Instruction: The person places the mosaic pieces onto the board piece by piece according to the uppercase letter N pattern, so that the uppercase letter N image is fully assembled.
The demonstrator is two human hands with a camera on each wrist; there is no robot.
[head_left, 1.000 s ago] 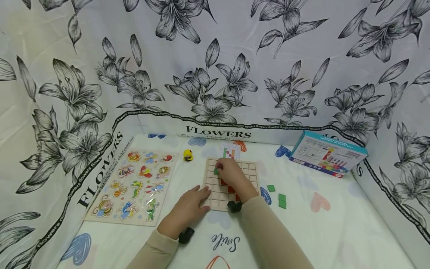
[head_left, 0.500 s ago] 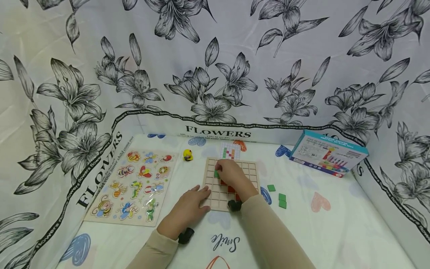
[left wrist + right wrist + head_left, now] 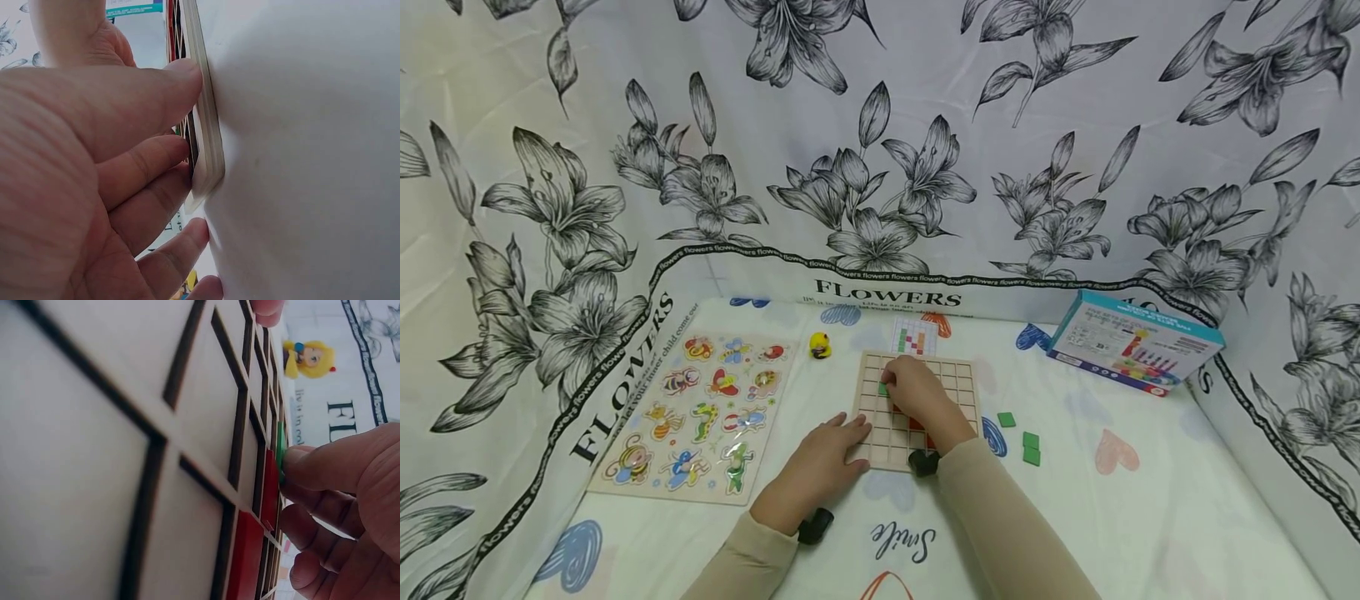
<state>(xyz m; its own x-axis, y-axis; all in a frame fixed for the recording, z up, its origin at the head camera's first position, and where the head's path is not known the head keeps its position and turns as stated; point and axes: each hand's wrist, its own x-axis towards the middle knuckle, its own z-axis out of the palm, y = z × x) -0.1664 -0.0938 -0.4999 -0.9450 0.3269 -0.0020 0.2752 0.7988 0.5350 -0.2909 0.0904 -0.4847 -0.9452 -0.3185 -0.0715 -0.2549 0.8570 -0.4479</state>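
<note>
A square wooden grid board (image 3: 880, 433) lies in front of me, with several red tiles (image 3: 916, 422) in its cells. My left hand (image 3: 823, 454) rests at its near left corner, fingers extended. In the left wrist view the thumb and fingers (image 3: 165, 140) touch the board's edge. My right hand (image 3: 917, 390) is over the board's upper left part with its fingers curled. In the right wrist view its thumb and fingertips pinch a green tile (image 3: 280, 440) at the grid beside a red tile (image 3: 270, 487). The fingers partly hide this tile.
Several loose green tiles (image 3: 1030, 440) lie right of the board. A patterned card (image 3: 914, 335) lies behind it. Further left are a yellow toy figure (image 3: 820, 346) and an insect puzzle board (image 3: 692, 417). A teal-and-white box (image 3: 1135, 343) stands at the back right.
My right hand has shifted very slightly at the green tile, which sits a little nearer to me on the grid than a second ago. My left hand has not moved.
</note>
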